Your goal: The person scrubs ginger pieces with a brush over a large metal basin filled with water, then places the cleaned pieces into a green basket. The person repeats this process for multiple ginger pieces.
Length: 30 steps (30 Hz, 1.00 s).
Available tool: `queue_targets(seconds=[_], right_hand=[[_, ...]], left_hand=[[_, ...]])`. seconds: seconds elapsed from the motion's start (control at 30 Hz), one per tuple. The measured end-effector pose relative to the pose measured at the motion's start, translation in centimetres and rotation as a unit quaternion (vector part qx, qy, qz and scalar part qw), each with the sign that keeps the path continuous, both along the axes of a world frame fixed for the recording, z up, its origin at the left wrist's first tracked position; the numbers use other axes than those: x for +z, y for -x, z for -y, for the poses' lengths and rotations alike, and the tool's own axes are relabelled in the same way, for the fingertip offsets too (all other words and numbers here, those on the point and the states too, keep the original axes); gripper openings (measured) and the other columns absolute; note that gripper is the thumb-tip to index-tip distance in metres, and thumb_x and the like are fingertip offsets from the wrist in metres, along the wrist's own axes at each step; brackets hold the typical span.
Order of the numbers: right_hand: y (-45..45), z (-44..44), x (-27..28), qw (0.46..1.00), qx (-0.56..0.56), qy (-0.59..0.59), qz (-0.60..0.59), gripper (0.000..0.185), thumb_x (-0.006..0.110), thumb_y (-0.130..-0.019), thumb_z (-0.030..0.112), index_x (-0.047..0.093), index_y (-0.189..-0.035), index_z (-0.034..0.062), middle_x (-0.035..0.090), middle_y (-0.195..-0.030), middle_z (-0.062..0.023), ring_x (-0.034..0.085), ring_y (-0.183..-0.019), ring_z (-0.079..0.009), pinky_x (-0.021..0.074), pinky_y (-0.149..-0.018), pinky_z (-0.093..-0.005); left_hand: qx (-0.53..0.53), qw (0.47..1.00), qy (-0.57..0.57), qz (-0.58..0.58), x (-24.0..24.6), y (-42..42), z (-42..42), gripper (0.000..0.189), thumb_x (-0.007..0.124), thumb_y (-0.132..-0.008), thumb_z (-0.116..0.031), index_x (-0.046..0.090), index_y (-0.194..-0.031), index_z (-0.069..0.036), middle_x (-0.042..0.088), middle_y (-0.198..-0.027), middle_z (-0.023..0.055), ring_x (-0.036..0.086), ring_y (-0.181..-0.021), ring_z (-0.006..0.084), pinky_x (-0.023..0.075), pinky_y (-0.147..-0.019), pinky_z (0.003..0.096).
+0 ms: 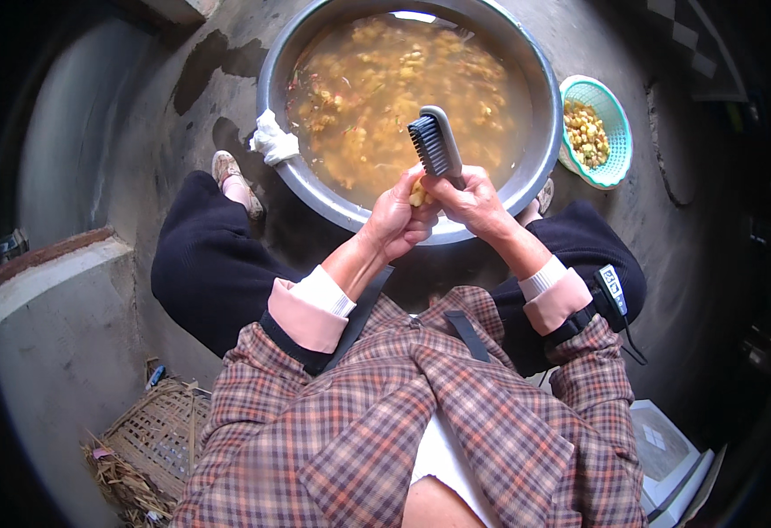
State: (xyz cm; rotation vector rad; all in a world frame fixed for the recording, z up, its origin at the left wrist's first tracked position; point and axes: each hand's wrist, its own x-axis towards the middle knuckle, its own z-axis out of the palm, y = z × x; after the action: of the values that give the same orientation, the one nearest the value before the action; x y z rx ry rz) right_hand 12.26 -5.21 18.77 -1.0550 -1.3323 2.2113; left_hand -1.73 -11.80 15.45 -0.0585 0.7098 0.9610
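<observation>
Over the near rim of a large metal basin (550,142), my two hands meet. My right hand (478,204) grips the handle of a scrub brush (435,142) with a grey back and dark bristles, its head raised above the water. Between the fingers of my left hand (399,218) is a small yellowish piece of root or tuber (420,193), which my right fingertips also seem to touch. Cloudy brown water fills the basin, with many similar yellowish pieces (359,142) and some reddish bits in it.
A white cloth (273,138) is tied or draped on the basin's left rim. To the right stands a green and white plastic basket (616,142) holding small yellow-brown pieces (585,132). A woven bamboo basket (161,429) lies at lower left, beside a low wall (62,317). White boxes (663,442) sit at lower right.
</observation>
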Motion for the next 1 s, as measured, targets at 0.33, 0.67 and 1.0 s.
queue_targets(seconds=[0.33, 0.67, 1.0], right_hand=[[-0.2, 0.7, -0.7, 0.996, -0.010, -0.087, 0.013, 0.016, 0.062, -0.089, 0.016, 0.063, -0.094, 0.0010, 0.063, -0.078, 0.0008, 0.056, -0.071, -0.0058, 0.0463, -0.063, -0.0212], [-0.5, 0.0, 0.6, 1.000, -0.024, 0.002, 0.012, 0.016, 0.064, -0.087, 0.018, 0.061, -0.083, 0.0027, 0.053, -0.065, 0.0038, 0.047, -0.054, -0.0035, 0.0366, -0.048, -0.0196], [-1.1, -0.6, -0.4, 0.967, 0.008, 0.251, -0.042, 0.036, 0.051, -0.088, 0.034, 0.041, -0.062, 0.0118, 0.034, -0.051, 0.0048, 0.032, -0.036, -0.0072, 0.0240, -0.034, -0.0214]], left_hand=[[-0.029, 0.993, -0.007, 0.113, -0.5, 0.4, 0.3, 0.039, 0.045, -0.094, -0.047, 0.045, -0.072, -0.014, 0.029, -0.053, -0.0076, 0.022, -0.036, 0.0024, 0.0191, -0.030, 0.0172], [-0.091, 0.971, 0.005, 0.219, -1.3, -0.2, 0.9, 0.050, 0.038, -0.095, -0.050, 0.029, -0.059, -0.017, 0.023, -0.050, -0.0069, 0.020, -0.036, 0.0053, 0.0175, -0.029, 0.0183], [0.004, 0.989, -0.076, 0.123, -0.3, 1.5, -0.5, 0.052, 0.031, -0.097, -0.050, 0.029, -0.059, -0.014, 0.022, -0.052, -0.0041, 0.020, -0.040, 0.0077, 0.0210, -0.032, 0.0194]])
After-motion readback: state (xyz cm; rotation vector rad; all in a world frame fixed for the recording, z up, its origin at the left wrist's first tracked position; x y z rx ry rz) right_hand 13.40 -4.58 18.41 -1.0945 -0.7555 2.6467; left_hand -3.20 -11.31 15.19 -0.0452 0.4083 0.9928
